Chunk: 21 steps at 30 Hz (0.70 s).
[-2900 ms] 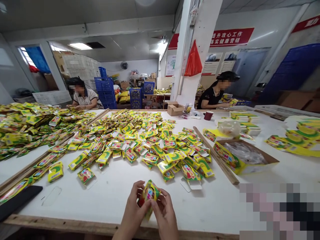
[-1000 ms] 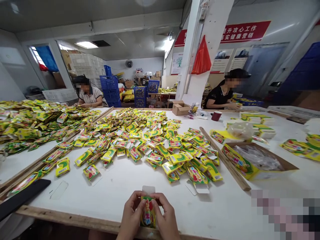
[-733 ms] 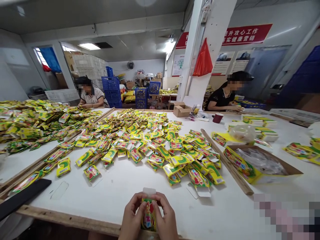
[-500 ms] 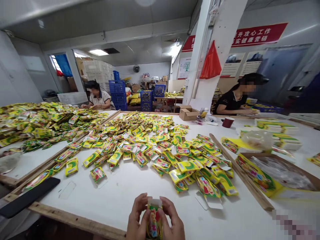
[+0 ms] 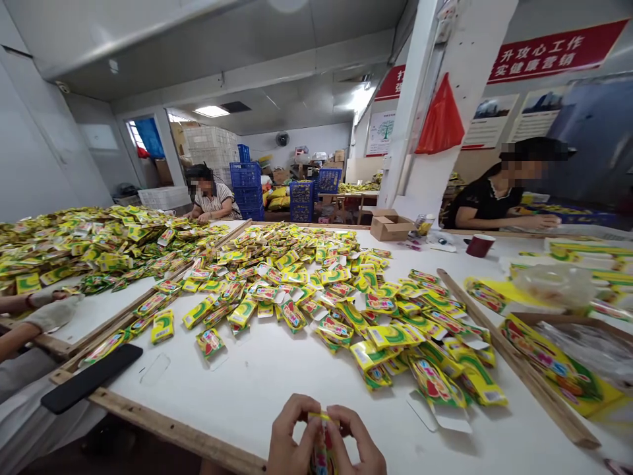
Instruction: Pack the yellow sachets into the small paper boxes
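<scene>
Both hands sit low at the table (image 5: 257,389) edge, pinched around one small box (image 5: 322,454). The left hand (image 5: 291,441) and right hand (image 5: 359,448) each grip a side, fingertips meeting over its top. A moment ago a white flap stood up above those fingers. Now it's gone from sight and only a yellow edge shows, so the top looks folded shut to me. The pile (image 5: 346,297) lies spread just beyond the hands, a phone (image 5: 91,386) off to their left, and a wooden strip (image 5: 514,366) to their right.
</scene>
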{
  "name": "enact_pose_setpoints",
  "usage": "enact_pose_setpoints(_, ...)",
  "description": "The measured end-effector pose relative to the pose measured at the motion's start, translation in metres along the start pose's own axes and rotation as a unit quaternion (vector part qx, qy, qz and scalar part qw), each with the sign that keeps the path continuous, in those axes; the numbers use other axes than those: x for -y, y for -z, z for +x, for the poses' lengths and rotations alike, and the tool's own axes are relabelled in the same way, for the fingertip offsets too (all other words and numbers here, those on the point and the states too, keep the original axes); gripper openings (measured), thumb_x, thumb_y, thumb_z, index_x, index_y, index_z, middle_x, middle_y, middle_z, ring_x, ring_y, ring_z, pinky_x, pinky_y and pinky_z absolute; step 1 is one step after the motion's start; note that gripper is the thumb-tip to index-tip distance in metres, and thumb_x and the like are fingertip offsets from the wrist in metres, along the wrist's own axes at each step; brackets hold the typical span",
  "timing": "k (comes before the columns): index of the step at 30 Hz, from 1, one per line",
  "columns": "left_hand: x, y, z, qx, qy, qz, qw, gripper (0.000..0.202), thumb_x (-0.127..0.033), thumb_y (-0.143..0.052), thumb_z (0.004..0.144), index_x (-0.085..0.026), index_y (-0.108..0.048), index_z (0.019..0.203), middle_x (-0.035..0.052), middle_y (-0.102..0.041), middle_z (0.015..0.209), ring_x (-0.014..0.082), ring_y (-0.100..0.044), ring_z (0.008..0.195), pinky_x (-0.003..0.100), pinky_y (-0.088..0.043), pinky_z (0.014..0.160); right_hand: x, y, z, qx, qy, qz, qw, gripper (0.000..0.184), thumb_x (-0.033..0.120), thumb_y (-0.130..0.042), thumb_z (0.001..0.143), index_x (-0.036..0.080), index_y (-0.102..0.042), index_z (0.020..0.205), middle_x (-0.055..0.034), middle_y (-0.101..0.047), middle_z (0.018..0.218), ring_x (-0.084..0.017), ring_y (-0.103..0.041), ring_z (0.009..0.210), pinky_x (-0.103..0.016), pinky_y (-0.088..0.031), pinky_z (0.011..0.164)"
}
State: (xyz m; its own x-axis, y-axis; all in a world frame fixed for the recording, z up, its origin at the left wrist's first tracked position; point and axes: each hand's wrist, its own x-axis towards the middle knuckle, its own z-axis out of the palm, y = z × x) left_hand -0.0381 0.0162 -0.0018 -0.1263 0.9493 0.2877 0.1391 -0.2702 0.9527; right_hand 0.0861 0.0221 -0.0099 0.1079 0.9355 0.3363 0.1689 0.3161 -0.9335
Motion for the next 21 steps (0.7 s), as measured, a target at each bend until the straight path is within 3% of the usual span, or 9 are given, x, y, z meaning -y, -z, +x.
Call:
enact_pose_setpoints(6,-0.019,-0.004,0.006,0.029,0.045,0.023,0.998,0.03,-0.042,-0.048,0.09,-0.016,-0.061,0.086,0.0055,-0.061,0.082,0.0163,-0.054,0.079,0.025,-0.042,0.074,0.016,0.001,0.005,-0.002,-0.008,-0.002,1.0,0.026,0.046,-0.057,0.085,0.02,-0.062,0.084,-0.0033,-0.062,0.077,-0.017,-0.056,0.071,-0.023,-0.046,0.068)
enact_pose_setpoints(11,-0.013,-0.003,0.0,0.038,0.073,-0.042,0.996,0.031,-0.044,-0.048,0.09,-0.016,-0.06,0.089,0.005,-0.059,0.082,0.0163,-0.054,0.08,0.025,-0.042,0.074,0.02,-0.002,0.002,0.0,-0.003,0.016,1.0,0.024,0.044,-0.056,0.086,0.021,-0.062,0.084,-0.0027,-0.062,0.078,-0.016,-0.057,0.073,-0.023,-0.046,0.069)
enact_pose_setpoints(18,-0.006,0.01,-0.003,0.06,0.039,-0.062,0.995,0.024,-0.037,-0.053,0.089,-0.017,-0.065,0.088,0.0052,-0.058,0.086,0.0168,-0.055,0.085,0.025,-0.043,0.077,0.023,0.003,-0.001,0.018,0.013,0.044,0.999,0.022,0.039,-0.053,0.089,0.019,-0.062,0.083,-0.0038,-0.062,0.079,-0.017,-0.059,0.075,-0.023,-0.048,0.068)
enact_pose_setpoints(21,-0.006,0.015,-0.001,0.084,-0.002,-0.03,0.996,0.018,-0.032,-0.056,0.088,-0.018,-0.067,0.09,0.0052,-0.059,0.087,0.0168,-0.056,0.087,0.026,-0.043,0.08,0.019,0.012,-0.001,0.058,0.047,0.029,0.997,0.018,0.033,-0.054,0.089,0.019,-0.064,0.086,-0.0058,-0.064,0.086,-0.018,-0.06,0.083,-0.025,-0.05,0.073)
